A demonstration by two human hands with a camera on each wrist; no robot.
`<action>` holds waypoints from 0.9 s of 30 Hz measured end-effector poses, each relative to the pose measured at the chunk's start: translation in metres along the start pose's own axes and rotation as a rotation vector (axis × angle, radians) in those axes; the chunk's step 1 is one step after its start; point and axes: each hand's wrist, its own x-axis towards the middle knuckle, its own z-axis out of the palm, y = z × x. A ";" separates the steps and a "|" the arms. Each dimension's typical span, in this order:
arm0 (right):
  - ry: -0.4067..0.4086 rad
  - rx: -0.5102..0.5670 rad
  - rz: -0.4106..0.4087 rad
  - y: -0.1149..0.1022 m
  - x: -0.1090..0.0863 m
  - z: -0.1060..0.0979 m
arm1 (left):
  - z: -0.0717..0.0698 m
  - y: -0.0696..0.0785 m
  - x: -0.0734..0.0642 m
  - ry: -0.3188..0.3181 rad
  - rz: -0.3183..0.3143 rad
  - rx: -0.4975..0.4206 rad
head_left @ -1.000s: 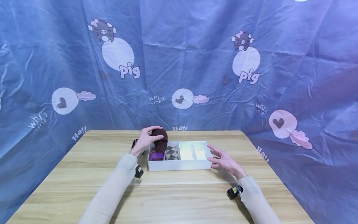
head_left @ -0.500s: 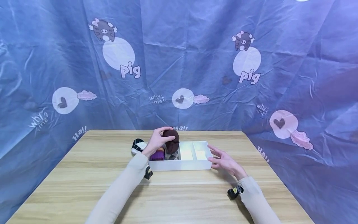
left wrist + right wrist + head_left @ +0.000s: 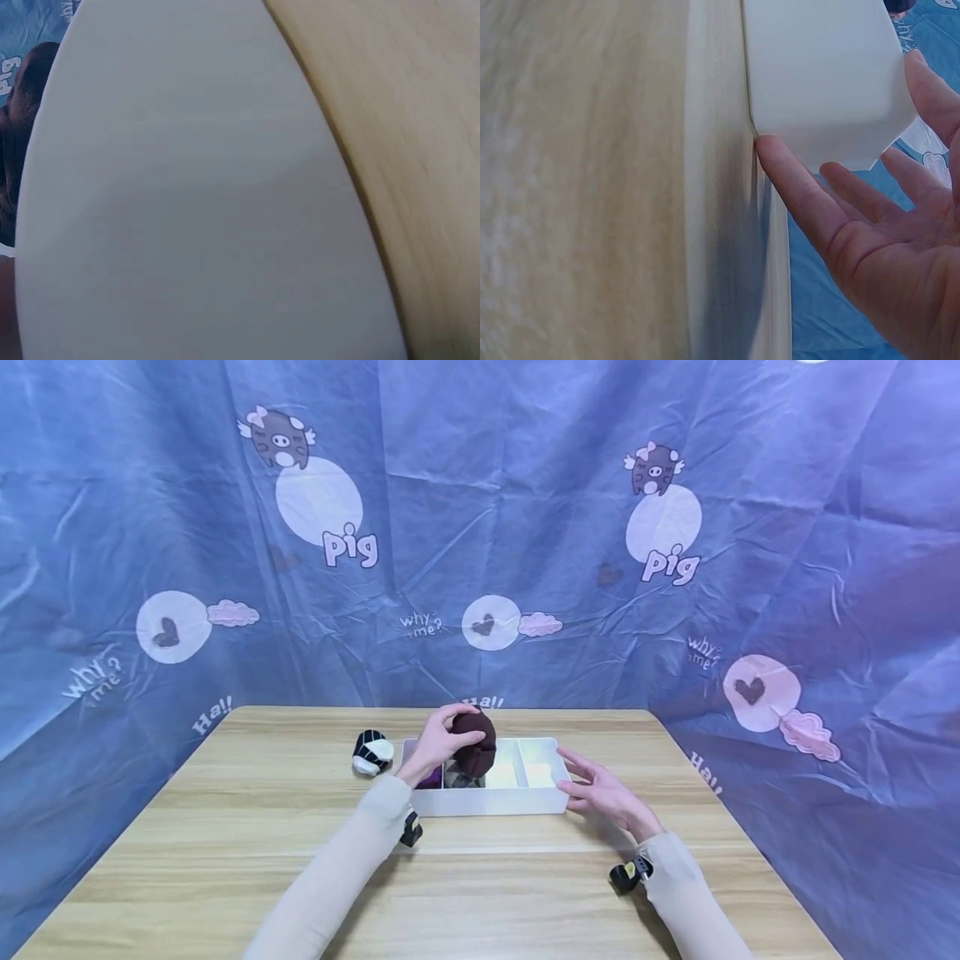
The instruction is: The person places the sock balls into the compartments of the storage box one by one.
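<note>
My left hand (image 3: 442, 739) pinches a rolled dark brown sock (image 3: 477, 752) between thumb and fingers, above the middle of a white divided box (image 3: 487, 802). Under it, a grey checked rolled sock (image 3: 459, 778) partly shows in its compartment. The leftmost compartment holds a purple rolled sock (image 3: 431, 779), mostly hidden by my left hand. My right hand (image 3: 607, 793) spreads its fingers against the box's right end. The right wrist view shows extended fingertips (image 3: 772, 150) touching the corner of the box. In the left wrist view the box's front wall (image 3: 202, 187) covers most of the picture.
A black-and-white rolled sock (image 3: 372, 752) lies on the wooden table (image 3: 480, 877), left of the box. The box's two right-hand compartments (image 3: 538, 764) show bare white floor. A blue printed curtain (image 3: 480, 527) hangs behind the table.
My left hand has carried the dark brown sock to the right, from over the leftmost compartment to over the checked sock. The black-and-white sock came into fuller view. My right hand stays put.
</note>
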 end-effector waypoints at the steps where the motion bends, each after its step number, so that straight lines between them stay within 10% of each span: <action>1: 0.000 0.001 0.000 0.000 0.000 0.000 | 0.002 0.000 0.000 0.000 0.008 0.000; 17: -0.003 0.027 -0.005 -0.001 0.001 0.000 | 0.037 -0.010 0.005 0.069 0.080 0.204; 27: -0.006 0.035 0.000 -0.002 0.000 -0.001 | 0.046 -0.012 0.006 -0.031 0.073 0.322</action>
